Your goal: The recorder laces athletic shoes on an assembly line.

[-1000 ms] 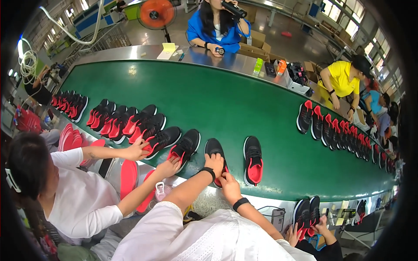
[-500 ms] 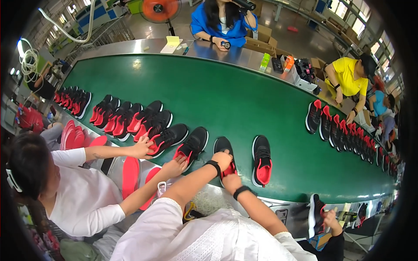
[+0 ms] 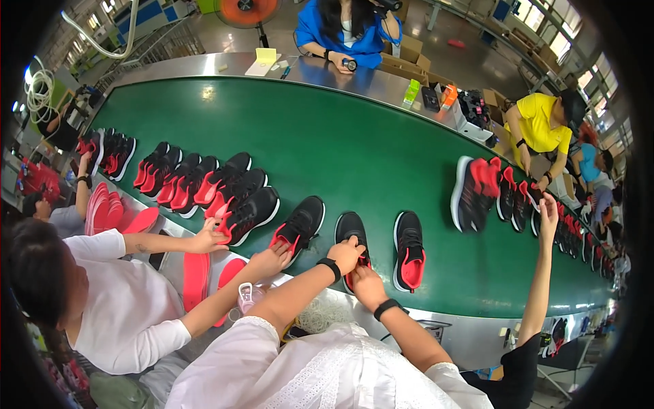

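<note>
A black sneaker with a red lining and white sole lies on the green belt in front of me, toe pointing away. My left hand grips it at the tongue and laces, fingers bent over the opening. My right hand closes on the collar at the heel end; the fingertips inside are partly hidden. To the right stands a matching sneaker, untouched. On my left, a co-worker's hands reach to a sneaker and to another black sneaker beside it.
Rows of sneakers line the belt's left side. More sneakers stand at the right, where a co-worker's arm reaches over. Red insoles lie by the left co-worker. Across the green belt, a person in blue holds a round object.
My right hand's fingers have shifted up into the collar. A sneaker from the near right edge now appears blurred on the belt, and that co-worker's arm stretches out. Far left, a hand lifts a sneaker.
</note>
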The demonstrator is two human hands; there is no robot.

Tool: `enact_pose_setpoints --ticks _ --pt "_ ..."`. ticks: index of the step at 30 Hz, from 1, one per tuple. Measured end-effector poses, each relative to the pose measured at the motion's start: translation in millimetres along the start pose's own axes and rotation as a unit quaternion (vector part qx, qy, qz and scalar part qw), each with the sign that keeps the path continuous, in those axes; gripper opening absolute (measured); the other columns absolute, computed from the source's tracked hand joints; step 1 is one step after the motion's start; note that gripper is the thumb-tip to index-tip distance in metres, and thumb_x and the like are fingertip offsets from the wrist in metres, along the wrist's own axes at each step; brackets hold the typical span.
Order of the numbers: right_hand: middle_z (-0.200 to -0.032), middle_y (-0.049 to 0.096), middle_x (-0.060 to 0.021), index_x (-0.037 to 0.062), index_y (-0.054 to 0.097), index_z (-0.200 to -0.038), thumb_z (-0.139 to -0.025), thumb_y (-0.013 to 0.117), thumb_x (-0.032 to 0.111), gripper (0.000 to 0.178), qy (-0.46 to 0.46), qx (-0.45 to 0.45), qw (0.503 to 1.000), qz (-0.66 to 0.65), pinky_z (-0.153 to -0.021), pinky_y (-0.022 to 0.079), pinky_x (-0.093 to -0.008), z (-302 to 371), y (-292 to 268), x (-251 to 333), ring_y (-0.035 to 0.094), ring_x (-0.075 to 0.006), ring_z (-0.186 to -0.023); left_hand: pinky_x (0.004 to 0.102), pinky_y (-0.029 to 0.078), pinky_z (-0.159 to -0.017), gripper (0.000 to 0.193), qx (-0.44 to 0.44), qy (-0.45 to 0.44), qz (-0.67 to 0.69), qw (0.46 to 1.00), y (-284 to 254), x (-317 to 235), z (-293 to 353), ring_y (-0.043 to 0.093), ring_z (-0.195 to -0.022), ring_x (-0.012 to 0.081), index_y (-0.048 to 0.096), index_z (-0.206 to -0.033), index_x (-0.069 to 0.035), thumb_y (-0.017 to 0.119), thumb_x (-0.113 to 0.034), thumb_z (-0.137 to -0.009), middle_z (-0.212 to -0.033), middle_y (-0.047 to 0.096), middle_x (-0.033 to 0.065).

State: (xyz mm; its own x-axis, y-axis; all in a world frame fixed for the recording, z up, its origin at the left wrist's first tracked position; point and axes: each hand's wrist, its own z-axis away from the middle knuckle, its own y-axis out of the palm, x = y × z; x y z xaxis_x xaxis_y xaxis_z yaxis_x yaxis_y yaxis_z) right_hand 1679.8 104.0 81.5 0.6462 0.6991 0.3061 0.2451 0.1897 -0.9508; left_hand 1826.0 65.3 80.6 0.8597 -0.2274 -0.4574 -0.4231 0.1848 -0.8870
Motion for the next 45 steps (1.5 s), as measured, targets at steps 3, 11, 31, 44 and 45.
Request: enact_pose_setpoints --ticks 3,11,31,44,45 --pt "-0.106 0.058 -0.0161 0.002 0.06 -0.099 -0.077 0.051 0.014 0.027 0.037 0.019 0.998 0.049 -0.089 0.039 -0.0466 28.0 12.2 -5.4 0.052 -0.0284 -0.105 0.0374 0.049 -0.071 0.029 -0.022 0.119 -0.09 0.988 -3.2 -11.2 2.9 0.056 -0.082 0.0253 0.061 -0.1 -0.008 0.056 -0.017 -0.073 -0.093 0.051 0.0087" --pt "-0.119 0.053 -0.0114 0.0107 0.056 -0.115 -0.08 0.055 0.034 0.042 0.062 0.067 0.994 0.062 -0.095 0.028 -0.0547 12.0 16.0 7.6 0.047 -0.0256 -0.112 0.0326 0.044 -0.071 0.027 -0.004 0.166 -0.147 0.975 -0.4 -24.4 18.5 0.048 -0.093 0.0212 0.064 -0.093 -0.01 0.057 -0.021 -0.07 -0.098 0.051 0.0041" --pt "-0.119 0.048 -0.016 0.0079 0.062 -0.094 -0.065 0.065 0.013 0.03 -0.011 -0.074 0.996 -0.051 -0.092 0.036 -0.042 -58.9 -21.7 39.5 0.043 -0.0315 -0.113 0.0633 0.023 -0.094 0.032 0.069 -0.438 -0.011 0.896 -4.3 54.8 91.7 0.044 -0.114 0.0256 0.064 -0.099 -0.011 0.057 -0.026 -0.072 -0.117 0.05 0.0103" --pt "-0.087 0.061 -0.0202 0.0035 0.062 -0.074 -0.071 0.066 0.02 0.017 0.279 0.016 0.932 -0.232 -0.078 0.046 -0.0385 -107.2 23.2 6.8 0.058 -0.0335 -0.089 0.0349 0.046 -0.081 0.032 -0.086 -0.179 0.295 0.935 8.7 38.9 75.8 0.059 -0.092 0.0273 0.058 -0.106 -0.007 0.057 -0.021 -0.077 -0.103 0.058 0.0149" --pt "-0.082 0.059 -0.0184 0.003 0.058 -0.074 -0.069 0.067 0.017 0.017 0.3 0.015 0.921 -0.248 -0.073 0.046 -0.0366 -108.6 15.6 6.4 0.058 -0.03 -0.081 0.0341 0.047 -0.079 0.029 -0.047 -0.179 0.467 0.865 14.1 39.7 70.5 0.06 -0.088 0.0283 0.059 -0.102 -0.004 0.057 -0.019 -0.077 -0.099 0.06 0.0144"
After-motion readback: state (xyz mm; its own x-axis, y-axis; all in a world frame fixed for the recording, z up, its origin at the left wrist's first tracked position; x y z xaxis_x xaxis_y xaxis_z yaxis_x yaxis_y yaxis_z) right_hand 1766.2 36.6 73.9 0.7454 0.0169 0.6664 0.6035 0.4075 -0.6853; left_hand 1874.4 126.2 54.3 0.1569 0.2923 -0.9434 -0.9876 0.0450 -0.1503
